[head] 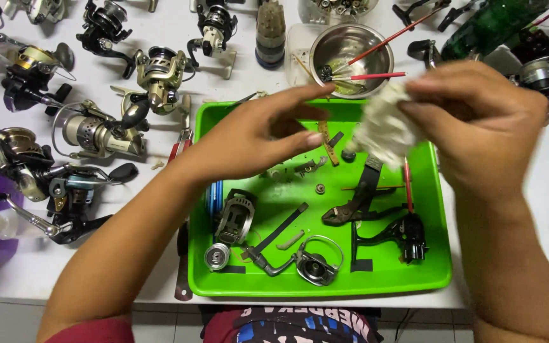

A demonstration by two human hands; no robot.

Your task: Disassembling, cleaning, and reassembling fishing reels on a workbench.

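Head camera, looking straight down: both hands hover over a bright green tray (pixel 427 267) that sits at the near edge of a white table (pixel 516 209). The right hand (pixel 478 121) is closed around a crumpled whitish rag (pixel 382 130), thumb and fingers pinching it from above, so the wad hangs over the far right part of the tray; it is blurred, and whether a small part is wrapped inside cannot be told. The left hand (pixel 255 133) is open, fingers stretched towards the rag with the fingertips just short of it and nothing visibly held (the palm side is hidden, so a tiny part there cannot be ruled out).

Holding the rag over the tray looks sensible: anything that drops lands with the other loose pieces. Those lie spread apart in the tray, presumably so each can be found: a dark reel body (pixel 408 238) at the right, a bail wire with its rotor (pixel 316 263) near the front, a silver spool (pixel 235 216) at the left, and small screws and washers in the middle.

Beyond the tray stands a steel bowl (pixel 351 54) with red-handled brushes (pixel 376 76) leaning in it, within easy reach. Whole spinning reels (pixel 96 130) are lined up across the table on the left, well apart from the dismantled pieces.
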